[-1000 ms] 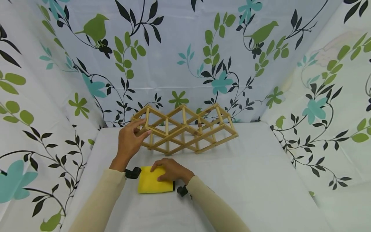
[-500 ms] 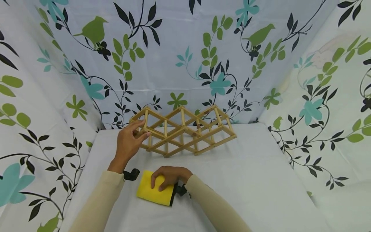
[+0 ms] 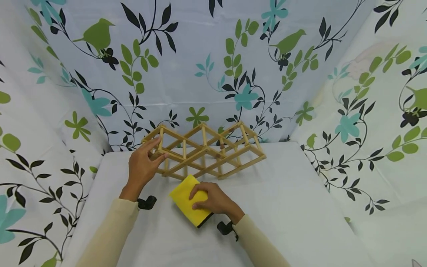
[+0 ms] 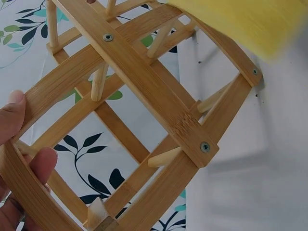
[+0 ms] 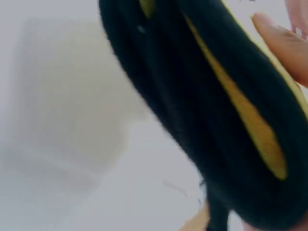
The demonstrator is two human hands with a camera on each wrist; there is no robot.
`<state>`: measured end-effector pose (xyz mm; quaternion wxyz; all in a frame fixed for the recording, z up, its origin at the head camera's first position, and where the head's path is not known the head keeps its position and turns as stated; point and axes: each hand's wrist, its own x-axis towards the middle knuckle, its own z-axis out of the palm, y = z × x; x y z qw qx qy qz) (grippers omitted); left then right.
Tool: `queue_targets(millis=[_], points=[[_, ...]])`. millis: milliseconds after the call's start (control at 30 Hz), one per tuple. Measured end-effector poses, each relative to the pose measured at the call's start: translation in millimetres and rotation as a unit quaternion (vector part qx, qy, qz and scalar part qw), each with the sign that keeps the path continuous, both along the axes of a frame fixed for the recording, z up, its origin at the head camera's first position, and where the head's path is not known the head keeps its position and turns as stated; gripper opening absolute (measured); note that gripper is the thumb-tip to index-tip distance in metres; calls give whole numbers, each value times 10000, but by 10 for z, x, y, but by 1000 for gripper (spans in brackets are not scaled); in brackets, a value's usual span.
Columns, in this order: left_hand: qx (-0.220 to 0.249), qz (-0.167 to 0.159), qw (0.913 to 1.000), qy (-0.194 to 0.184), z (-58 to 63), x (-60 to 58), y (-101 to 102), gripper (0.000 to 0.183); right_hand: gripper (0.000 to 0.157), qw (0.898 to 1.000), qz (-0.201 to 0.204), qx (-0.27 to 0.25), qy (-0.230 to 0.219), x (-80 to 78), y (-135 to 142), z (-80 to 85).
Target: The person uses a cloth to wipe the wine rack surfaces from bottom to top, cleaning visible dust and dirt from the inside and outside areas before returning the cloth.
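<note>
A bamboo folding lattice rack [image 3: 205, 150] stands unfolded near the back of the white table. My left hand [image 3: 141, 167] holds its left end, thumb and fingers on the slats; in the left wrist view, screws join the crossed slats [image 4: 154, 89]. My right hand [image 3: 215, 200] grips a folded yellow cloth [image 3: 185, 198] with a dark edge, raised just in front of the rack. The cloth's blurred corner [image 4: 260, 29] shows at the top of the left wrist view. Folded dark edging [image 5: 178, 91] fills much of the right wrist view.
White cloth covers the table [image 3: 283, 207]. A patterned curtain [image 3: 180, 85] with leaves and birds hangs close behind the rack, and similar curtains flank both sides. A small black camera [image 3: 225, 228] sits at the right wrist, another [image 3: 147, 203] at the left.
My right hand has lifted the yellow cloth from the table, turned it and brought it toward the rack. The left hand keeps its hold on the rack's left end. The head view has shifted slightly.
</note>
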<state>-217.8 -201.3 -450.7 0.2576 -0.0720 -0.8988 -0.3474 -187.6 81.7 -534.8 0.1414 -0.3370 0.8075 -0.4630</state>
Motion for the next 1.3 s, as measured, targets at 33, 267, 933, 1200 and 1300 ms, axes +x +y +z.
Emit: queue_targets(millis=[33,267,933,1200,1300], points=[[-7,8,10000,-4,-6,2,-1,66,23,9998,-161,-94,66,18,70,39],[-67,80,9999,-83,-7,8,-2,66,45,9804,-1548,-1129,455,76,580,478],[-83,-12,9997,-213,13,3,6,68,65,8456,-5100,363,1534,-303,1599,443],[15,54,9994,-335,12,6,25,67,65,8776,-4352,-1079,1698,-353,1436,566],[36,4,9993,-378,36,6,-1,67,66,8691,-4617,-199,1765,-424,1417,499]])
